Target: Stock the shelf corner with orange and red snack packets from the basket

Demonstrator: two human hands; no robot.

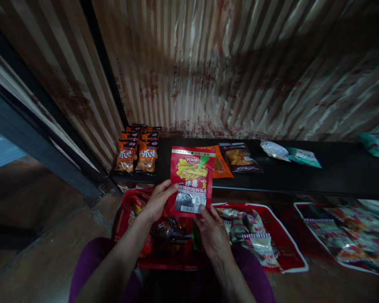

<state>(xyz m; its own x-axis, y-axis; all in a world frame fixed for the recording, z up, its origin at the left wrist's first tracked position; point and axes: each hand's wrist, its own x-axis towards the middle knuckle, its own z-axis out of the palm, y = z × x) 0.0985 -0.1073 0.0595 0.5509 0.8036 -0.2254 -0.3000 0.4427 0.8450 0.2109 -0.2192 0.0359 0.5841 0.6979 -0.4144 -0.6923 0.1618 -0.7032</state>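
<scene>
The person's left hand (158, 201) is closed on the left edge of a red snack packet (192, 176), thumb on its front, and the right hand (213, 231) pinches the lower right corner. They hold it up, printed face toward the wearer, above a red basket (120, 223) of mixed packets and before a black shelf (337, 179). On that I see orange-and-black bags (137, 153) stacked at the left end, and behind the held packet, an orange packet (221, 163) beside a dark purple one (240, 158).

The hands (158, 201) are bare, the trousers (88, 261) purple.
</scene>
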